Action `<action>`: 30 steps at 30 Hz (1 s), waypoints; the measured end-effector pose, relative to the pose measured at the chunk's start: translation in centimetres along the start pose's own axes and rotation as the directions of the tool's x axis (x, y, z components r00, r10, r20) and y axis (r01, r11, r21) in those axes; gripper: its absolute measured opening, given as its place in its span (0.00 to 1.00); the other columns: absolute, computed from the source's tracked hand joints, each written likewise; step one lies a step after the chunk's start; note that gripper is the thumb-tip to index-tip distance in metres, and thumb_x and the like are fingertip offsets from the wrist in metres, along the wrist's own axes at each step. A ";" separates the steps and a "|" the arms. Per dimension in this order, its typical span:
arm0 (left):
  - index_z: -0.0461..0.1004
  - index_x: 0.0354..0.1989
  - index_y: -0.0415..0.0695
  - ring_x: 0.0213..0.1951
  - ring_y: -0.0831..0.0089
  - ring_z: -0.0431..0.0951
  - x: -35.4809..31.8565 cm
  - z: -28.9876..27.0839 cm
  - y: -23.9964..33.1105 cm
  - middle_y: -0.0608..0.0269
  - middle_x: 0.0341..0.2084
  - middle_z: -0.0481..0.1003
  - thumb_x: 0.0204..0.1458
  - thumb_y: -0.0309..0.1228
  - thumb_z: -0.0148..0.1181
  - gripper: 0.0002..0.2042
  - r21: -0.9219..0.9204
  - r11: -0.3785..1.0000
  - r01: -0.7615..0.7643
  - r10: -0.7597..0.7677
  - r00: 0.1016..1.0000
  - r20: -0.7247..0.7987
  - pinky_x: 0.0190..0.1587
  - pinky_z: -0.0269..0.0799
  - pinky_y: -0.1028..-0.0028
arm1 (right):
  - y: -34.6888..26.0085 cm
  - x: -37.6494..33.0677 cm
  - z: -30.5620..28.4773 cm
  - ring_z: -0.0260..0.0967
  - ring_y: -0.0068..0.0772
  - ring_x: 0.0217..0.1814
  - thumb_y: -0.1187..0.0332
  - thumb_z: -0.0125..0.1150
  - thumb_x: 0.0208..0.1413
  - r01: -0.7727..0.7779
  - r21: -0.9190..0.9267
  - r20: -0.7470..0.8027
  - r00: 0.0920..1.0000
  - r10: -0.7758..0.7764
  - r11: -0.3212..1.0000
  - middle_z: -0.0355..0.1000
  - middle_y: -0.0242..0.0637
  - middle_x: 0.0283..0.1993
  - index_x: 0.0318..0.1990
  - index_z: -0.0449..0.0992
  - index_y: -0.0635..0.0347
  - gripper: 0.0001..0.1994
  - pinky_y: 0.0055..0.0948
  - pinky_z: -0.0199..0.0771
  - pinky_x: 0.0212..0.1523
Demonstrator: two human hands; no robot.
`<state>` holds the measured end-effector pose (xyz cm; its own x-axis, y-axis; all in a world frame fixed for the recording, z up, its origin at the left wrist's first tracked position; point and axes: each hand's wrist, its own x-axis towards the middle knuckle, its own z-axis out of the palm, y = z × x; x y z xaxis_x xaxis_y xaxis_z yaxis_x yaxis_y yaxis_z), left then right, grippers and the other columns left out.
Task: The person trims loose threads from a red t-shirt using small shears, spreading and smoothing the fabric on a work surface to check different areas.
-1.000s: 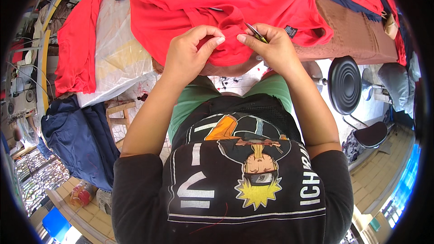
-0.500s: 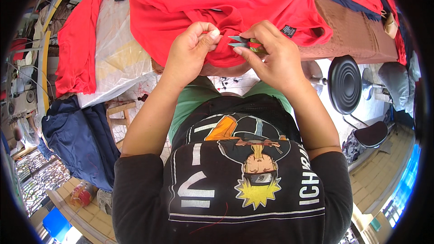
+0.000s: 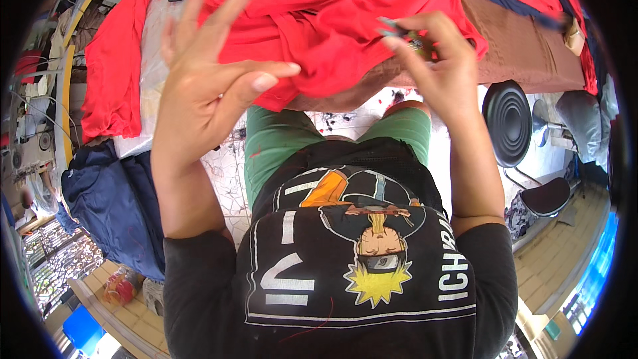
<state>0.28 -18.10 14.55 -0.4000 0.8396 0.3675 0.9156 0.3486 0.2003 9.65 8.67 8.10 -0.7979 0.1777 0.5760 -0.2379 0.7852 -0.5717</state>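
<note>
Between and beyond left hand [image 3: 205, 86] (thumb and forefinger close, contents we cannot tell) and right hand [image 3: 440, 60] (holding snips [image 3: 417, 41]): one red garment [image 3: 332, 16], seemingly soft, light, best pinched at its near edge.

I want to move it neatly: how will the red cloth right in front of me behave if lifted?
The red cloth will probably flop and bunch, since it lies in soft, loose folds. It may be light for its size, as those folds look thin. It's unlikely to roll, lying spread out.
</note>
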 end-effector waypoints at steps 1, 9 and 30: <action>0.83 0.35 0.49 0.66 0.49 0.54 -0.1 -0.5 0.1 0.49 0.63 0.61 0.57 0.45 0.50 0.17 0.131 0.991 0.019 -0.016 0.999 -0.028 0.66 0.45 0.55 | 0.3 0.1 -0.7 0.70 0.26 0.28 0.66 0.71 0.47 -0.066 -0.008 -0.014 0.998 0.066 0.998 0.72 0.33 0.31 0.35 0.76 0.59 0.12 0.24 0.71 0.29; 0.73 0.41 0.59 0.60 0.56 0.60 -3.6 11.3 1.7 0.60 0.54 0.65 0.39 0.40 0.72 0.19 -0.200 0.980 -0.016 -0.080 0.882 -0.464 0.63 0.48 0.55 | 0.5 -0.5 -1.1 0.64 0.13 0.27 0.65 0.75 0.45 -0.184 0.197 -0.020 0.981 0.192 0.963 0.70 0.26 0.26 0.37 0.75 0.60 0.16 0.17 0.67 0.30; 0.75 0.38 0.36 0.35 0.86 0.69 2.7 11.9 -1.3 0.74 0.30 0.74 0.61 0.34 0.55 0.11 -0.916 0.247 0.315 -0.559 0.819 0.131 0.41 0.67 0.82 | 6.9 6.0 -6.2 0.58 0.11 0.26 0.62 0.66 0.54 -0.428 0.257 0.442 0.849 0.289 0.866 0.65 0.19 0.22 0.31 0.78 0.60 0.11 0.16 0.60 0.27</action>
<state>-1.54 -11.33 4.48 -0.8342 0.5470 0.0701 0.0636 -0.0308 0.9975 6.67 18.82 11.25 -0.9911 0.1159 0.0660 -0.0066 0.4515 -0.8922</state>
